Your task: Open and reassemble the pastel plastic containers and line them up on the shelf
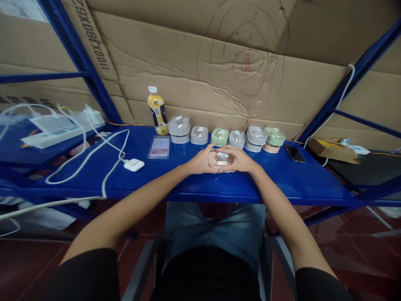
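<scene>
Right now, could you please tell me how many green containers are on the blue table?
2: one green container mid-row, and another green container at the row's right end, atop a pink one. Any behind the row would be hidden.

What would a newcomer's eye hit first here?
First, the left hand and right hand, cupped around a pinkish-tan lidded container near the blue table's front edge. Just behind runs a row of mostly grey and green lidded containers, a yellow bottle at its left end. Above them, red hand-drawn rings mark the cardboard.
</scene>
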A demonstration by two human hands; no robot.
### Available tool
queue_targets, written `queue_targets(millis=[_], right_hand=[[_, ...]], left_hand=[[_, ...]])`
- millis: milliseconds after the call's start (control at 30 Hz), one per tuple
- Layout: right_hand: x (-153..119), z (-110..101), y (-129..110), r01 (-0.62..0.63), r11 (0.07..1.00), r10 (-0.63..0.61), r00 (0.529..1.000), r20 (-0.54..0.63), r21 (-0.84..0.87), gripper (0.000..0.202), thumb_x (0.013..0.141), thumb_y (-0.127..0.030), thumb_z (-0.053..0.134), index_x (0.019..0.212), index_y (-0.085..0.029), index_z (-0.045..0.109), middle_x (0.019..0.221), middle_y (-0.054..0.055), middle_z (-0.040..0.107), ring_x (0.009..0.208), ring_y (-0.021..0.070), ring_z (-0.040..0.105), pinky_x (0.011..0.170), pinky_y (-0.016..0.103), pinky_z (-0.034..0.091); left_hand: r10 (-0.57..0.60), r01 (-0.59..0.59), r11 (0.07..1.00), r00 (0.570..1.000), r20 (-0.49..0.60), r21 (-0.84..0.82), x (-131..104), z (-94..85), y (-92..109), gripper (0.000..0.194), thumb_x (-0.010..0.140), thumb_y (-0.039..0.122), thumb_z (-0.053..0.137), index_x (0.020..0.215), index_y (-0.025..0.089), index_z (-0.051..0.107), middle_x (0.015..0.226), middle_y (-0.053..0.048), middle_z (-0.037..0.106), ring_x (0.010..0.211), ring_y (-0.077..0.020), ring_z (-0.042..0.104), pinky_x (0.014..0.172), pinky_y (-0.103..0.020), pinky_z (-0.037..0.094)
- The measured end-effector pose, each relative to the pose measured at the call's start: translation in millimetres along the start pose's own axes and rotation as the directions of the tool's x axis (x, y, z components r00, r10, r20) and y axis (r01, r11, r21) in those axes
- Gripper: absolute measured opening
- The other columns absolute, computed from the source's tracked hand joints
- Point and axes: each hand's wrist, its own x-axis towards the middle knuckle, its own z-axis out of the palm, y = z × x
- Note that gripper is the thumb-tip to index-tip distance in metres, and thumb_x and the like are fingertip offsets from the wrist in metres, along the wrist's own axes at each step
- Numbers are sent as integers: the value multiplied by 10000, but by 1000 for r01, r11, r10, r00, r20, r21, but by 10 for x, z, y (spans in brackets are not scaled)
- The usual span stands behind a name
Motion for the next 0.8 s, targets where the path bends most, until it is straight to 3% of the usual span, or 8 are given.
queue_targets(millis=[200,300,367,433,500,567,633,800], right_hand=[[-46,-9,122,-70,997,71,997,-14,38,1049,633,-712,983,1549,-328,646,1476,125,677,1381,392,639,1200,603,493],[-77,-112,150,-124,991,133,974,-185,56,1066,645,-792,927,1541,-293,637,1447,147,687,1298,387,674,1137,589,546],[-98,-216,153,-171,981,194,900,-390,93,882,813,-845,754,1474,-268,671,1399,158,707,1215,355,708,1065,549,589],[-122,-321,157,-219,967,255,769,-587,133,722,983,-833,501,1369,-260,712,1296,150,743,1142,316,733,1026,514,605],[-146,-400,178,-263,950,301,631,-715,167,718,1048,-804,326,1259,-253,734,1159,136,762,1057,288,750,988,489,617],[-166,-440,220,-293,936,330,541,-773,195,751,1046,-816,267,1178,-243,736,1055,126,755,964,273,752,930,469,629],[-178,-446,275,-310,927,349,501,-792,212,776,1032,-836,249,1137,-236,729,1006,121,741,913,267,743,891,459,629],[-163,-409,371,-323,915,379,495,-782,239,795,1010,-859,240,1116,-242,729,997,121,723,943,293,729,902,491,617]], left_hand=[[44,-44,992,999,0,119,-56,-59,28,1004,687,555,944,1535,213,530,1521,-184,656,1405,-431,640,1183,-574,521],[8,14,984,992,-124,177,-52,-102,81,971,708,529,932,1529,204,528,1520,-182,652,1413,-431,629,1208,-576,499],[-24,72,981,966,-259,178,33,-113,121,943,755,541,911,1530,190,505,1515,-189,641,1412,-422,624,1203,-573,499],[-78,153,976,913,-400,158,224,-88,159,915,802,561,888,1525,177,479,1493,-202,631,1407,-413,618,1184,-574,506],[-156,259,955,858,-490,149,518,-16,196,930,795,565,905,1509,159,470,1477,-233,609,1404,-435,603,1160,-592,511],[-212,332,931,831,-514,153,873,107,244,933,763,543,944,1466,127,492,1434,-265,610,1406,-479,587,1147,-614,503],[-241,366,919,817,-524,149,1218,267,317,895,762,522,960,1423,116,513,1394,-279,620,1393,-510,586,1137,-643,488],[-348,505,846,765,-542,169,1733,688,581,758,888,415,902,1414,52,494,1453,-364,568,1409,-508,562,1163,-626,435]])
